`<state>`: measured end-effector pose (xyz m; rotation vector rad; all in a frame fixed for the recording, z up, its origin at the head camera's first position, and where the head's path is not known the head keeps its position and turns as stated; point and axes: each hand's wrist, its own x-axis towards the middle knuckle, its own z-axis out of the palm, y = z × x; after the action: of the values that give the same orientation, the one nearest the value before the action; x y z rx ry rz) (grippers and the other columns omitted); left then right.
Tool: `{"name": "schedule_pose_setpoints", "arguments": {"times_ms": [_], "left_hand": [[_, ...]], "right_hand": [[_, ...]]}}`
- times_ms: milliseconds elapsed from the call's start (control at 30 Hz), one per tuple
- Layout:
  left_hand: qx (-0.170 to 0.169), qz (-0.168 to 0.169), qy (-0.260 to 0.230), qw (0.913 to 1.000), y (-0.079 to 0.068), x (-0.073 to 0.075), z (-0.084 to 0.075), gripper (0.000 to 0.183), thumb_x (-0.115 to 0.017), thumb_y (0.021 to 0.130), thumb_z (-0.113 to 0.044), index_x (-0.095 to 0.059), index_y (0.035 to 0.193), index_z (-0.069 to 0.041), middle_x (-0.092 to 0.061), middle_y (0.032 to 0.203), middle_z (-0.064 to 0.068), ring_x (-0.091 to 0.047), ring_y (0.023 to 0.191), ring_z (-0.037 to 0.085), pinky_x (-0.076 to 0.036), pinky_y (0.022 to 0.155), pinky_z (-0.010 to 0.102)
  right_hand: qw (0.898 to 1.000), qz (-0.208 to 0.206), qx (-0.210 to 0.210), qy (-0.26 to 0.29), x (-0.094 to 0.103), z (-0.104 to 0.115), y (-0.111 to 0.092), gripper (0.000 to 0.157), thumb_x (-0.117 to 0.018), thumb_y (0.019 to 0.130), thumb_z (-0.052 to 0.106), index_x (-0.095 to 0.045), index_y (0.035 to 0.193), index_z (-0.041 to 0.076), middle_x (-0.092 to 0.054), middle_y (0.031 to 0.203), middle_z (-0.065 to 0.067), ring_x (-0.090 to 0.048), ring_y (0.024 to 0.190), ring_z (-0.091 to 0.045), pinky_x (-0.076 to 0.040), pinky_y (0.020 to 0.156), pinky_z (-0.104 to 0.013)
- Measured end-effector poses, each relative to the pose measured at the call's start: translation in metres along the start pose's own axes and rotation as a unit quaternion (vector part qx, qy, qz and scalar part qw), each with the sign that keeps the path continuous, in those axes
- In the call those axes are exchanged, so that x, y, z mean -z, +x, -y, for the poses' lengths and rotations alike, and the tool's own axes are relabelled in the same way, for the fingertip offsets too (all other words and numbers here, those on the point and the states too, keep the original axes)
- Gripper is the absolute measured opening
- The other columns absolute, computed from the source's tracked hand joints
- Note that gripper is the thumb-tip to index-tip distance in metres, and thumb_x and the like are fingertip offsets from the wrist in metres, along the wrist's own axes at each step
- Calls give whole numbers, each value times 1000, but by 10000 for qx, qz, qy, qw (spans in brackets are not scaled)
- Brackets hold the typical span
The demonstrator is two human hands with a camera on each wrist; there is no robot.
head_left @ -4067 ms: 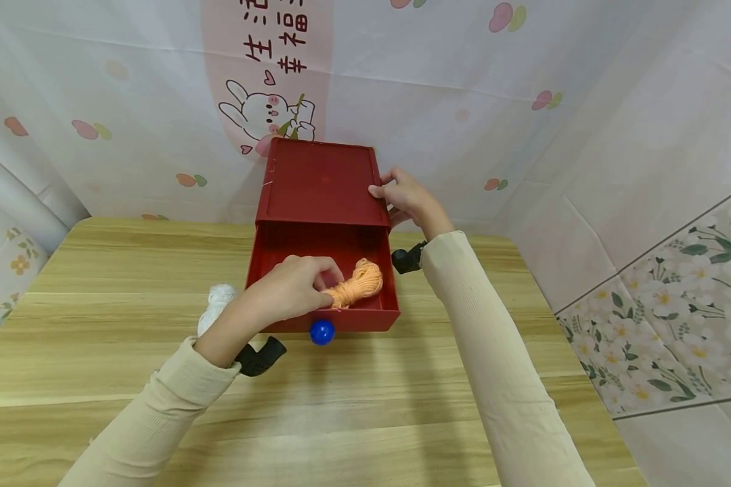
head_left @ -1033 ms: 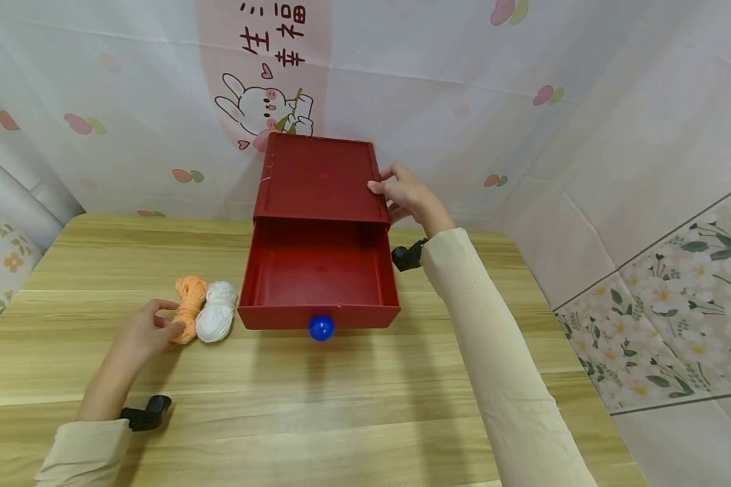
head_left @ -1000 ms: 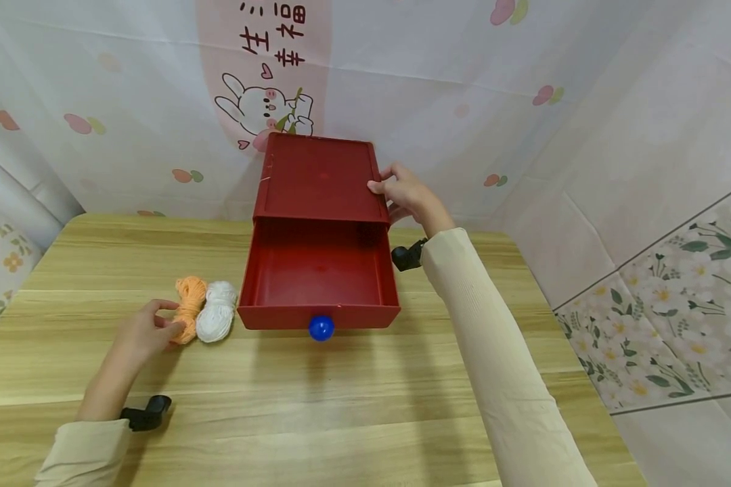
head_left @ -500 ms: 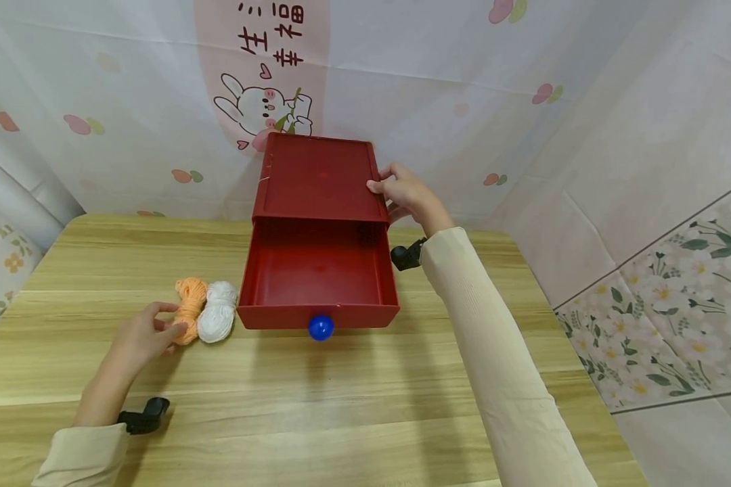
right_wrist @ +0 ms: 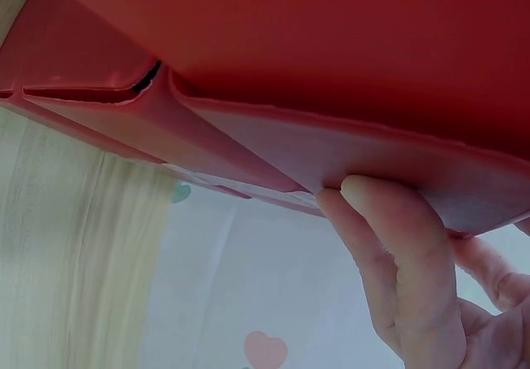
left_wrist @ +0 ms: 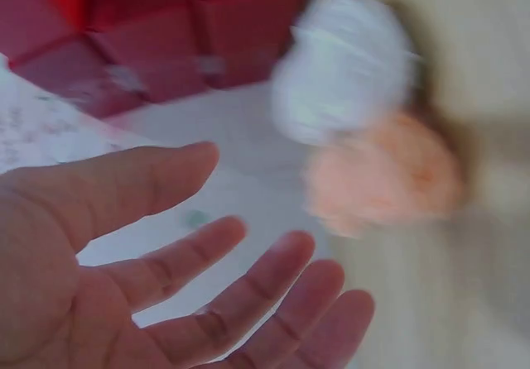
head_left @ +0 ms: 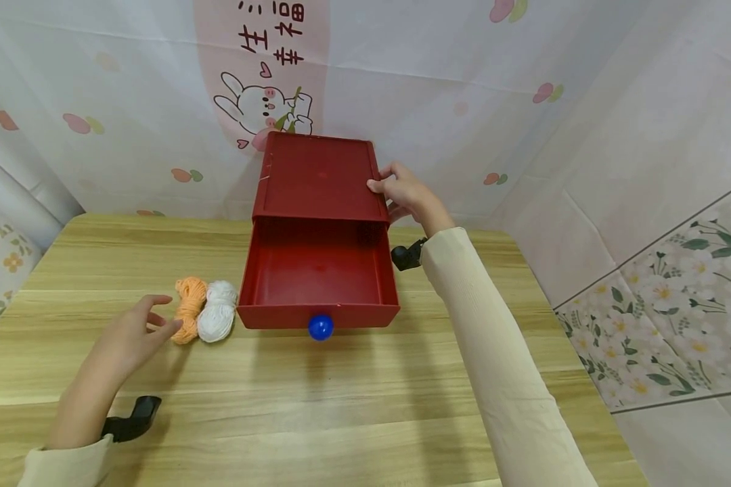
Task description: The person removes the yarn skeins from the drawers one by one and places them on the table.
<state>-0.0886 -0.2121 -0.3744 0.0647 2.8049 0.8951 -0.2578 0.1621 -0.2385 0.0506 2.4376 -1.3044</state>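
Note:
A hank of orange yarn (head_left: 190, 310) lies on the table beside a hank of white yarn (head_left: 217, 312), left of a red drawer box (head_left: 323, 177). My left hand (head_left: 130, 338) is just left of the orange yarn, its fingers spread and holding nothing. In the left wrist view that hand (left_wrist: 190, 278) shows an empty palm, with both hanks blurred beyond it. The box's drawer (head_left: 319, 316) is pulled out and has nothing in it; a blue ball knob (head_left: 321, 327) sits on its front. My right hand (head_left: 409, 193) holds the box's right side, thumb on top, fingers against the side wall (right_wrist: 397, 253).
The box stands at the back of a wooden table (head_left: 317, 419), close to a printed curtain (head_left: 432, 88). A floral-tiled panel (head_left: 676, 297) rises along the right side. Each wrist wears a black camera mount (head_left: 133, 419).
The orange yarn has moved from the drawer to the table beside the white yarn. My left hand has since let go and drawn back slightly left. My right hand keeps its place.

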Motion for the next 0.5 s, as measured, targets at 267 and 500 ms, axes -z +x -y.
{"name": "schedule_pose_setpoints", "arguments": {"times_ms": [267, 500], "left_hand": [[-649, 76, 125, 9978, -25, 7, -53, 22, -56, 93, -31, -60, 104, -12, -67, 88, 5, -63, 77, 22, -45, 58, 32], [-1626, 282, 16, 9863, -47, 2, -92, 12, -60, 90, -31, -60, 98, -23, -59, 71, -16, -50, 62, -2, -42, 55, 21]], "right_hand": [[9999, 30, -100, 4, 0, 2, 0, 41, -46, 98, 27, -30, 132, 10, -50, 118, -16, -61, 70, -25, -56, 64, -37], [10000, -32, -32, 27, 0, 1, 0, 40, -46, 97, 27, -31, 130, 10, -51, 114, -16, -61, 69, -25, -55, 63, -37]]}}
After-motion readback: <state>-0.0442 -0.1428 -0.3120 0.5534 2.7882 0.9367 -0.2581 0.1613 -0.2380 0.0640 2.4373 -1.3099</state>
